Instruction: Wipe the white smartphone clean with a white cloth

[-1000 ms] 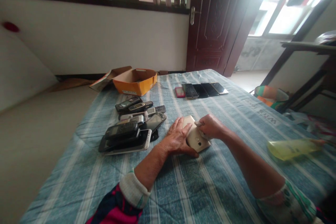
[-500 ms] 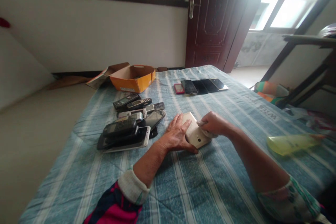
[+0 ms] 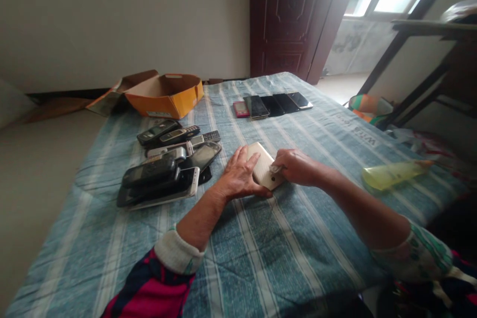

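A: Hands, where?
B: Both at frame centre, on one pale phone [image 3: 261, 166]. It lies flat on the striped surface [image 3: 283, 258], just right of the pile.

A: Left grip?
B: Left hand [image 3: 240, 176]: fingers stretched flat over the phone's left half, thumb against its near edge. A loose clasp, pinning it down.

A: Right grip?
B: Right hand [image 3: 298, 166]: fingers curled tight round a small grey scrap [image 3: 276, 169], which is pressed to the phone's near right corner. Scrap too small to identify.

A: Around them?
B: Pile [image 3: 164, 169] of phones at centre left, near the left hand but not touching it. Old keypad handsets at the back, larger slabs stacked in front.
Row [image 3: 274, 103] of five phones in the upper centre, side by side, a small pink one at its left end. Well apart from the hands.
Orange box [image 3: 166, 93], open, in the upper left behind the pile.
Yellow bottle [image 3: 391, 174] on its side at the right edge, near the right forearm.
Dark door [image 3: 290, 15] at top centre, beyond the surface's far end.
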Motion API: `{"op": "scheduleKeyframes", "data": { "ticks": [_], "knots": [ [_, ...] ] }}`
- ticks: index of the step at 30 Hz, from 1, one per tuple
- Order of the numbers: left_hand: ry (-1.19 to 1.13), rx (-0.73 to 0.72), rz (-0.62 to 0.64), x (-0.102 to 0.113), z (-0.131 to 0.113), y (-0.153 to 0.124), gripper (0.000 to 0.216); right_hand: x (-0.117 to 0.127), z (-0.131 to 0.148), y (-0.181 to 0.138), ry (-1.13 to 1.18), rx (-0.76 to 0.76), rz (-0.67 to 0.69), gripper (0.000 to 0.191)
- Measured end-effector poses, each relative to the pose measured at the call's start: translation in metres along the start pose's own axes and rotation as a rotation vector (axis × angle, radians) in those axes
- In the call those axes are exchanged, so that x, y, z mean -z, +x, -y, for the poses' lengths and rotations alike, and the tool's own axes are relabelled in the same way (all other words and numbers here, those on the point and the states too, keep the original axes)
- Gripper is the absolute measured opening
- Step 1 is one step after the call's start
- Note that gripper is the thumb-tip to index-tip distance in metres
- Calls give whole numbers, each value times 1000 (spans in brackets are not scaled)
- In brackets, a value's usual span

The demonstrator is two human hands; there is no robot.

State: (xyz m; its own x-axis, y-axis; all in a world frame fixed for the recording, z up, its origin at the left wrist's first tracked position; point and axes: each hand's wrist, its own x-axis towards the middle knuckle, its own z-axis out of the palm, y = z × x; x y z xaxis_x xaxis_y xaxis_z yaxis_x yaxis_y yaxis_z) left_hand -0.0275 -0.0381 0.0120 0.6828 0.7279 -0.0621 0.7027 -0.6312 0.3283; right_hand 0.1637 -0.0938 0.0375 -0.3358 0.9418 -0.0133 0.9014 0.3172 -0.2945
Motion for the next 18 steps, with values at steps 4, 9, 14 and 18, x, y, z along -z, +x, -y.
{"op": "scheduleKeyframes", "data": {
  "ticks": [4,9,14,18],
  "knots": [
    [18,4,-5,-3,1,3,123,-3,6,0,-44,-46,-54,25],
    [34,-12,-16,-7,4,6,124,-9,14,7,-140,24,-82,19],
    [46,-38,-56,-9,3,5,120,-12,15,-7,-175,126,-59,15],
    [49,-9,-73,-10,1,6,118,-17,12,-7,-162,162,-118,16]
  ]
}}
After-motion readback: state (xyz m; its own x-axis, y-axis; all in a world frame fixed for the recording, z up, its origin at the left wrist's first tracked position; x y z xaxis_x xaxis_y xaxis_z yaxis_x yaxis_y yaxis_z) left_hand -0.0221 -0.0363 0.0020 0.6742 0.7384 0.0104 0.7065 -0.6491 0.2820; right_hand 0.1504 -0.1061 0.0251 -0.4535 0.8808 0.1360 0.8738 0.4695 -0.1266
